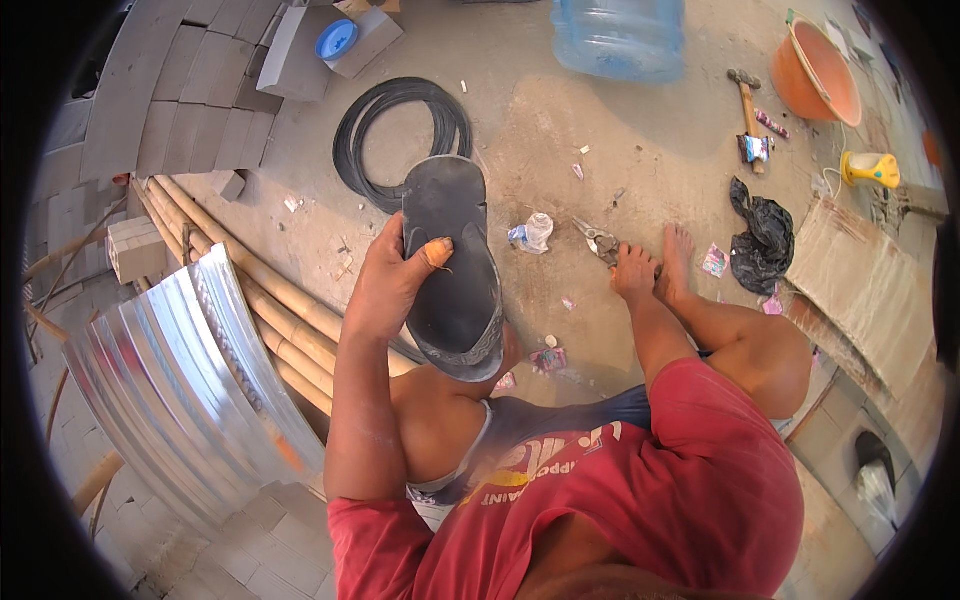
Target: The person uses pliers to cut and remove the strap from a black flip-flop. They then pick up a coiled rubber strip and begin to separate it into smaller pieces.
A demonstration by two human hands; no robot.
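Note:
My left hand [385,275] grips a black slipper [450,270] by its left edge, the thumb lying across the inner surface. The slipper is held above the floor, its patterned end towards me. Lower down and to the right, my right hand [635,272] is closed around the handles of metal snips [597,240], close to my bare foot [678,255]. Their blades are parted and point to the far left. A crumpled white and blue plastic wrapper [533,233] lies between the slipper and the snips.
A black coil [365,110] lies beyond the slipper. Bamboo poles [265,275] and bent sheet metal [195,370] are at left, near stacked blocks [200,90]. At right are a hammer [748,105], black plastic bag [762,240], orange bucket [815,75] and board [860,290].

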